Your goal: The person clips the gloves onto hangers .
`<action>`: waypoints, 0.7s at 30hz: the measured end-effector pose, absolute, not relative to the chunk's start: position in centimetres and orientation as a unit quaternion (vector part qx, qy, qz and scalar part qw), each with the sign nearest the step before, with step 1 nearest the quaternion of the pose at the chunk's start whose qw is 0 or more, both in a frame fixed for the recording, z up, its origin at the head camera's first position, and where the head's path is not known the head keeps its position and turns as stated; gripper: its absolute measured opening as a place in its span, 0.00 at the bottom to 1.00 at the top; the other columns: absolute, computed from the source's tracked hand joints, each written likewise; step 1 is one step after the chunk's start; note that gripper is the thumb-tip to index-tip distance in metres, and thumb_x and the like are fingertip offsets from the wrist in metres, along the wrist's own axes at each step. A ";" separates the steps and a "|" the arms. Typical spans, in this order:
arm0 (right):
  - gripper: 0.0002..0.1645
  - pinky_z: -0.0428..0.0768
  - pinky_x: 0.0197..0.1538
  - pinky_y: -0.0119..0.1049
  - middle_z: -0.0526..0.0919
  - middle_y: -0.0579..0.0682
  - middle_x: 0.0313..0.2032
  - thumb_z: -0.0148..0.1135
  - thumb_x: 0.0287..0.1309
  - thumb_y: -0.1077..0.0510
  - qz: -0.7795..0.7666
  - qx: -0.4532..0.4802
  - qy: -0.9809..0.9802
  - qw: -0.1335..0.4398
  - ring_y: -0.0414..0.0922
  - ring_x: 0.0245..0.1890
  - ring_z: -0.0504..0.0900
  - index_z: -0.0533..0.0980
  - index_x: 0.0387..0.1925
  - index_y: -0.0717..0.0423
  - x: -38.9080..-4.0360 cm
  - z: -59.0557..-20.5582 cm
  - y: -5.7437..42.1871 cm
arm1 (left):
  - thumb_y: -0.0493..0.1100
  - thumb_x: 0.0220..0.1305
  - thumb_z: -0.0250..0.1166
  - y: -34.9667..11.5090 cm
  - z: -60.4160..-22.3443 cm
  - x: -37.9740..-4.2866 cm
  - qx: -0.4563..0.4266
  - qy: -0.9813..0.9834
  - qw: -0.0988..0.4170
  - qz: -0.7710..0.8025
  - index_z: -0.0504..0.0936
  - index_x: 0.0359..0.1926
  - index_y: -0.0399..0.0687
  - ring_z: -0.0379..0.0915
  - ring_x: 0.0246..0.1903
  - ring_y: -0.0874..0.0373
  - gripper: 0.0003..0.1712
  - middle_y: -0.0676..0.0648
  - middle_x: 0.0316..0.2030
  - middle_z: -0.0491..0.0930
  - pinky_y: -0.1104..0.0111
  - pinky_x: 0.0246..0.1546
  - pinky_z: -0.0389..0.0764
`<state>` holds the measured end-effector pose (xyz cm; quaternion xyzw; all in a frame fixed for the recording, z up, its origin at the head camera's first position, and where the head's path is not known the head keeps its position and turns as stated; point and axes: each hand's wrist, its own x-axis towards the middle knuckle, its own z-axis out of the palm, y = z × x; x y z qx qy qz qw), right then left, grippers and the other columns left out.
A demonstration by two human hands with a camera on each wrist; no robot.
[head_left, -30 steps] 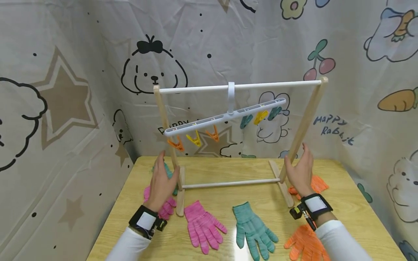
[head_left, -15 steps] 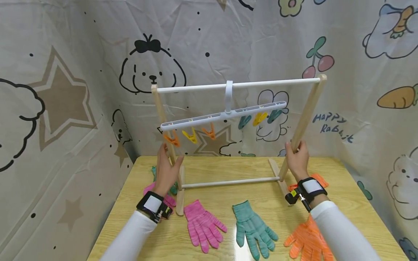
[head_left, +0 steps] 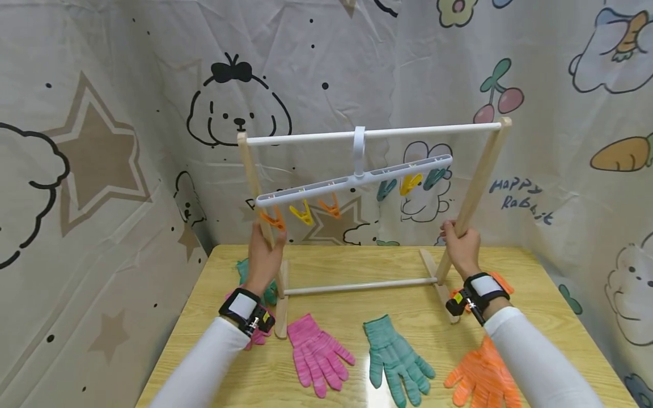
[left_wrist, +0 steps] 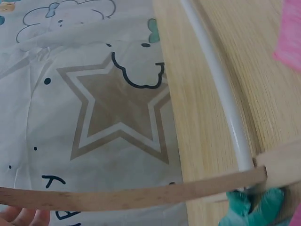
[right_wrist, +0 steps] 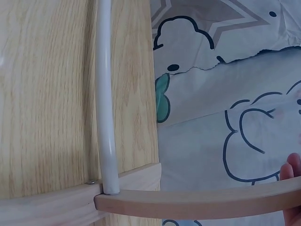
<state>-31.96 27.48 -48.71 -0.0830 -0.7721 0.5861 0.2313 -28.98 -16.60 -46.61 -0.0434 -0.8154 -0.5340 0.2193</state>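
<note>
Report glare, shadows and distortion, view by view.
Head: bright glare on the table beside the front green glove; left wrist: dim, the white lower bar looks bowed, probably lens distortion, with a dark shadow along it; right wrist: also dim, shadow beside the bar, wooden upright curving.

A curtained booth [head_left: 153, 85] is indicated: a wood-grain table [head_left: 352, 260] is enclosed at left, rear and right by creased sheeting [head_left: 326, 51] printed with cartoon animals [head_left: 240, 121]; the wider premises cannot be identified.

A pale wooden rack [head_left: 475, 181] stands on a yellow wood-grain table [head_left: 357, 263]; a long white plastic hanger [head_left: 352, 182] hangs from its white top rod [head_left: 428, 132]. In front, left to right: pink knit glove [head_left: 318, 357], green knit glove [head_left: 398, 360], orange knit glove [head_left: 479, 371].
</note>
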 end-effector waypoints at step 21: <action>0.24 0.67 0.24 0.27 0.72 0.41 0.16 0.48 0.77 0.57 0.593 -0.040 -0.776 0.211 0.34 0.18 0.69 0.71 0.27 0.73 -30.0 -46.2 26.5 | 0.41 0.80 0.49 -15.5 -48.7 -30.3 -0.044 -0.769 0.284 -0.571 0.75 0.55 0.33 0.57 0.18 0.63 0.16 0.51 0.20 0.62 0.69 0.21 0.60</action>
